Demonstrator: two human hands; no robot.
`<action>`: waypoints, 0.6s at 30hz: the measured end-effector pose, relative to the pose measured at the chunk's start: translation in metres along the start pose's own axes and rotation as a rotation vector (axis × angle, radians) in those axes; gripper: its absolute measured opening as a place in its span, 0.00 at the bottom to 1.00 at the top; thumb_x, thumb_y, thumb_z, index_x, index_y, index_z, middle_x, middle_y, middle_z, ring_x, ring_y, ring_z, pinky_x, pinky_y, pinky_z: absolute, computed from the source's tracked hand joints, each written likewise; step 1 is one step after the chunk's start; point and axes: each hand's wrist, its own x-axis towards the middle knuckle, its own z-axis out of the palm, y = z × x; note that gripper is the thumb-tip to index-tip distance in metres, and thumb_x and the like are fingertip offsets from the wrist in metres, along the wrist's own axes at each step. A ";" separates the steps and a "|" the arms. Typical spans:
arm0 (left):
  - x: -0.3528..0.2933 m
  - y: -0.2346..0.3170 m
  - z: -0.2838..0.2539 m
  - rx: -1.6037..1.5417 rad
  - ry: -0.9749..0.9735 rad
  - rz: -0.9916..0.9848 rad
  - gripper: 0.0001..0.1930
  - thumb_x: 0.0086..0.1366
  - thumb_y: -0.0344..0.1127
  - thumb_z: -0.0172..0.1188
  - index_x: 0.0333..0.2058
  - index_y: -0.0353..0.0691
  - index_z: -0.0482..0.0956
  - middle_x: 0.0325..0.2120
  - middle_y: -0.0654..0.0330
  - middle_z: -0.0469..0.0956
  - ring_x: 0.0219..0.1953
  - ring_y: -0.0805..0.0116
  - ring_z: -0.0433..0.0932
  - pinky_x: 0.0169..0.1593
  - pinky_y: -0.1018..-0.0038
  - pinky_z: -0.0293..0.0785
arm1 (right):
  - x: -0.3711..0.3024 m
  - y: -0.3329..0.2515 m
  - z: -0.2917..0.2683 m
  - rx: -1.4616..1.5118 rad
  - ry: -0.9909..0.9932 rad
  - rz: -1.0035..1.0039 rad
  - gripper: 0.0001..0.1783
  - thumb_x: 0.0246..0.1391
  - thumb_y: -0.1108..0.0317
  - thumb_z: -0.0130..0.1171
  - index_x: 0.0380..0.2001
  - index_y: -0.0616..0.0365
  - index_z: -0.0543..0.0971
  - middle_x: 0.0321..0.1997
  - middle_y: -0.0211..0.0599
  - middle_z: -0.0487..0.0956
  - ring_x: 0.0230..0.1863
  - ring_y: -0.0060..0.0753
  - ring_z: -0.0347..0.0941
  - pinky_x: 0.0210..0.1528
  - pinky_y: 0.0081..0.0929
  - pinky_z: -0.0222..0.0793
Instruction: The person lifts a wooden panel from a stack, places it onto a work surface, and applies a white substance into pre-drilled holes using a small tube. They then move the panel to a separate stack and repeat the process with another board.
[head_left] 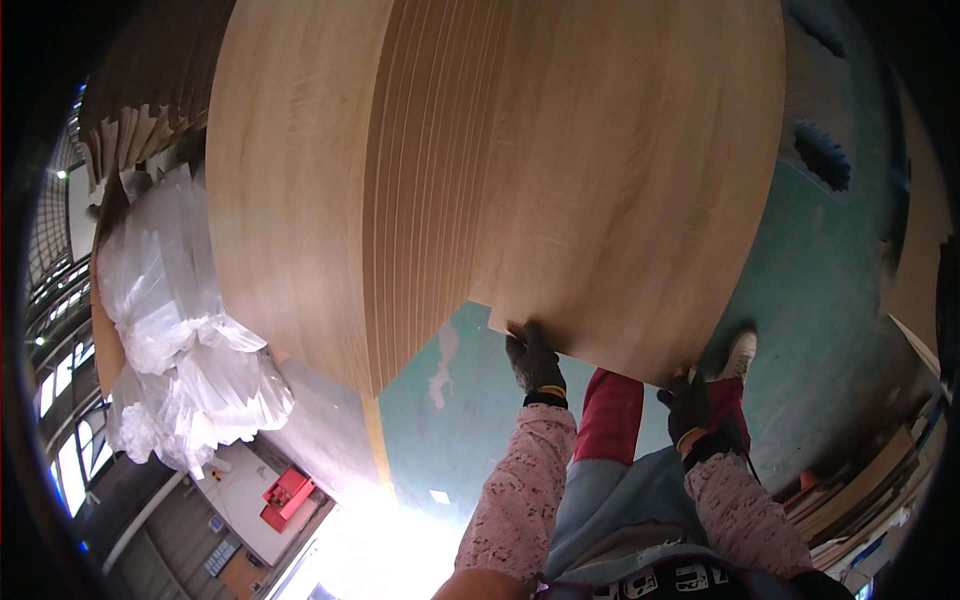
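Note:
A large wood-grain panel (630, 180) slants in front of me, its near edge between my two hands. My left hand (535, 362), in a dark glove, grips the panel's near left corner, thumb and fingers at the edge. At the near right corner, my right hand (688, 408), gloved too, is closed on the same edge. Left of this panel stands a stack of similar wood-grain panels (290, 180), its layered edges showing as narrow stripes. The undersides of both grips are hidden.
Clear plastic wrapping (190, 340) hangs over something left of the stack. A red box (287, 497) sits on a pale surface at lower left. Stacked boards (870, 490) lie at lower right. The green floor (800, 290) carries a yellow line (376, 440).

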 end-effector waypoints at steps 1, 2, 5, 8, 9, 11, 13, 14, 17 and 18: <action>0.003 0.002 0.002 -0.020 -0.007 0.018 0.20 0.65 0.46 0.56 0.50 0.41 0.70 0.23 0.67 0.71 0.16 0.78 0.64 0.17 0.79 0.60 | -0.001 -0.003 0.006 0.139 -0.020 0.029 0.30 0.62 0.55 0.50 0.60 0.61 0.61 0.46 0.41 0.71 0.37 0.31 0.72 0.36 0.23 0.74; 0.007 0.006 0.003 -0.013 0.033 0.038 0.21 0.65 0.46 0.56 0.50 0.38 0.70 0.25 0.64 0.73 0.17 0.77 0.66 0.19 0.78 0.62 | -0.003 -0.006 0.013 0.112 -0.028 0.033 0.30 0.62 0.55 0.50 0.60 0.61 0.61 0.46 0.41 0.71 0.37 0.31 0.72 0.36 0.23 0.74; 0.017 0.018 0.003 -0.008 0.137 0.103 0.24 0.64 0.46 0.57 0.51 0.34 0.69 0.29 0.61 0.74 0.22 0.75 0.70 0.22 0.78 0.65 | -0.004 -0.020 0.033 0.237 -0.061 0.013 0.30 0.62 0.54 0.51 0.59 0.61 0.60 0.44 0.39 0.70 0.36 0.29 0.71 0.38 0.22 0.73; 0.022 0.028 0.000 -0.031 0.070 0.030 0.25 0.63 0.46 0.57 0.52 0.34 0.69 0.31 0.62 0.75 0.23 0.74 0.71 0.23 0.78 0.66 | -0.002 -0.033 0.044 0.243 -0.046 0.083 0.28 0.62 0.53 0.51 0.57 0.59 0.61 0.44 0.39 0.68 0.36 0.29 0.69 0.39 0.22 0.73; 0.022 0.030 0.001 -0.049 0.064 0.009 0.25 0.64 0.46 0.57 0.52 0.34 0.69 0.32 0.62 0.75 0.23 0.74 0.71 0.23 0.78 0.66 | 0.000 -0.037 0.044 0.226 -0.058 0.093 0.28 0.62 0.53 0.51 0.58 0.58 0.61 0.46 0.40 0.68 0.38 0.31 0.70 0.39 0.23 0.74; 0.023 0.030 0.005 -0.071 0.059 -0.018 0.25 0.64 0.46 0.57 0.52 0.34 0.68 0.32 0.62 0.75 0.23 0.74 0.71 0.23 0.77 0.66 | 0.005 -0.043 0.042 0.201 -0.067 0.102 0.29 0.62 0.53 0.51 0.59 0.56 0.60 0.48 0.41 0.68 0.40 0.32 0.71 0.40 0.24 0.74; 0.025 0.029 0.009 -0.085 -0.014 0.011 0.25 0.64 0.46 0.57 0.52 0.35 0.68 0.33 0.62 0.76 0.23 0.74 0.71 0.24 0.77 0.66 | 0.010 -0.047 0.039 0.130 -0.024 0.064 0.31 0.62 0.54 0.50 0.63 0.54 0.56 0.54 0.43 0.66 0.47 0.35 0.71 0.43 0.28 0.75; 0.029 0.029 0.012 -0.087 -0.009 -0.006 0.25 0.64 0.46 0.57 0.52 0.35 0.68 0.33 0.62 0.76 0.23 0.74 0.71 0.24 0.77 0.66 | 0.012 -0.048 0.039 0.123 -0.023 0.064 0.31 0.62 0.54 0.50 0.63 0.54 0.56 0.54 0.43 0.66 0.47 0.35 0.71 0.43 0.28 0.75; 0.040 0.030 0.021 -0.102 0.088 0.010 0.24 0.64 0.46 0.57 0.52 0.35 0.69 0.33 0.62 0.76 0.24 0.74 0.72 0.24 0.78 0.67 | 0.017 -0.052 0.044 0.259 -0.178 0.074 0.36 0.62 0.55 0.50 0.67 0.53 0.50 0.59 0.43 0.63 0.54 0.39 0.69 0.47 0.32 0.75; 0.042 0.030 0.023 -0.169 0.113 0.016 0.23 0.64 0.45 0.57 0.52 0.36 0.69 0.33 0.62 0.76 0.24 0.74 0.72 0.24 0.78 0.67 | 0.016 -0.052 0.048 0.224 -0.094 0.094 0.36 0.62 0.55 0.50 0.67 0.51 0.49 0.59 0.41 0.64 0.52 0.36 0.70 0.46 0.30 0.75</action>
